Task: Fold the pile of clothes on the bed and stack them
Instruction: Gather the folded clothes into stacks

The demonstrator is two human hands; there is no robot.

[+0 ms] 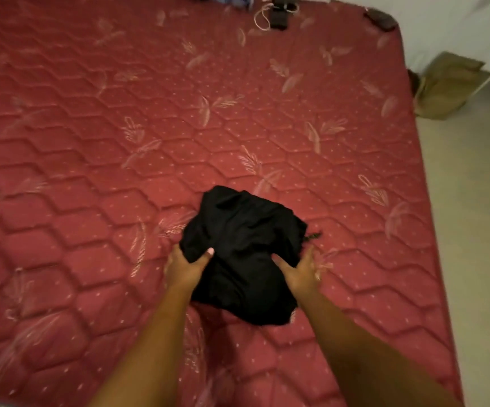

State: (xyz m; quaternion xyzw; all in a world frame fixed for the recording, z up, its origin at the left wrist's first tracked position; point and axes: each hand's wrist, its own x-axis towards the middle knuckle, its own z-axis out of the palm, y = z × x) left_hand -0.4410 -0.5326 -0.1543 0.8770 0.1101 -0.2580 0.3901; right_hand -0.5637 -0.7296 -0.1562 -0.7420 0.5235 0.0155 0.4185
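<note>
left hand (183, 267) and right hand (301, 271) gripping the black garment (243, 245) on the bed (105, 148)

my two hands are stretched out in front of me, one on each side of a black garment folded into a thick, rough bundle. my left hand holds its left edge: the thumb lies on top of the cloth and the fingers are curled out of sight under the edge. my right hand holds the right edge in the same way, thumb on top and fingers down along the side, with a ring (317, 278) on one finger. the garment sits between my hands and reaches a little way past them. its near end seems to be raised slightly, with a shadow on the bed beneath, while the far end rests on the bed. a small dark bit of it sticks out just beyond my right hand.

the bed is a bare red quilted mattress with a pale leaf pattern, spreading wide to the left of my left hand and far ahead of both. far beyond my hands, at the far edge, lie a dark strap (279, 13) with a pale cord (262, 17) looped beside it, and a scrap of blue cloth (237, 0) cut off by the frame. at the far corner, well past my right hand, sits a small dark object (381, 19) too blurred to name. off to the right of my right hand is a pale floor (478, 215), and on it, against the wall, a brown paper bag (449, 86).
</note>
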